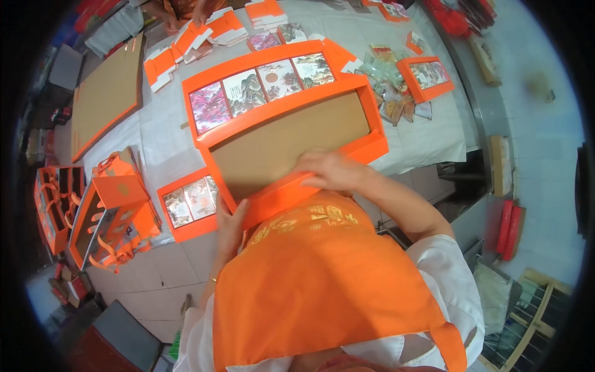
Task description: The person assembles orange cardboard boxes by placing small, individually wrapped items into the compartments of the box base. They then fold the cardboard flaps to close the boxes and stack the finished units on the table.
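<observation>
Large orange box lid [291, 146] at desk [161, 133] near edge, brown inside empty, left hand [230, 226] gripping its near rim, right hand [328, 170] pressing rim flat, open tray [260, 87] behind holding four picture boxes [279, 79]

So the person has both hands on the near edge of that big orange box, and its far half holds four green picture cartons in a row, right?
Nearly. The head view shows the left hand and right hand on the near edge of the big orange box, but the four cartons in its far half are not green: they carry multicoloured landscape pictures, one of them pink and purple.
</observation>
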Tool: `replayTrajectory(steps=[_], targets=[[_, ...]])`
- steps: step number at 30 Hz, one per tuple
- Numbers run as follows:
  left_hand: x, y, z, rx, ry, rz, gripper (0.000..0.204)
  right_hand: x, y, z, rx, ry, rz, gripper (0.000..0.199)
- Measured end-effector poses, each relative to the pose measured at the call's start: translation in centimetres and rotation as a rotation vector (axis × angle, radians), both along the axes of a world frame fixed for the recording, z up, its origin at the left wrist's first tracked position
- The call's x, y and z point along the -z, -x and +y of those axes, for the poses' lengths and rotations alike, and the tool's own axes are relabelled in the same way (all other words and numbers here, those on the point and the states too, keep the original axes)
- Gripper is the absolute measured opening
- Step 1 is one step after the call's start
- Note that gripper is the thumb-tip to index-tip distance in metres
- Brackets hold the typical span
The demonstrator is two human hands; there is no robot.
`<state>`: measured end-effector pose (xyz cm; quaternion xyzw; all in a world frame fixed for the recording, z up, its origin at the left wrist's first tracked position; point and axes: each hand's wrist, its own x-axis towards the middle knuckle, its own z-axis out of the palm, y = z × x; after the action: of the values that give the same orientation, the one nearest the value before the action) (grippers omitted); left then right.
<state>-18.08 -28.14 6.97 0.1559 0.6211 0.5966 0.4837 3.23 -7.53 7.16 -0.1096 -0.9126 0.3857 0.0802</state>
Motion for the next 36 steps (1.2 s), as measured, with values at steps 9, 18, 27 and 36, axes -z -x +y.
replayTrajectory(steps=[9,18,27,36], targets=[[4.6,3.3,-0.5,0.109,-0.071,0.053,0.062,2.5,-7.3,3.1,0.212,-0.271,-0.116,0.03],[6.6,3.3,-0.1,0.073,-0.016,0.274,0.057,1.9,-6.2,3.0,0.212,-0.371,-0.199,0.031],[3.8,1.2,3.9,0.66,-0.005,1.452,0.031,2.4,-6.1,2.0,0.202,-0.353,-0.176,0.028],[3.7,1.2,5.1,0.636,0.013,1.469,0.036,1.9,-8.9,3.4,0.291,-0.442,-0.187,0.031]])
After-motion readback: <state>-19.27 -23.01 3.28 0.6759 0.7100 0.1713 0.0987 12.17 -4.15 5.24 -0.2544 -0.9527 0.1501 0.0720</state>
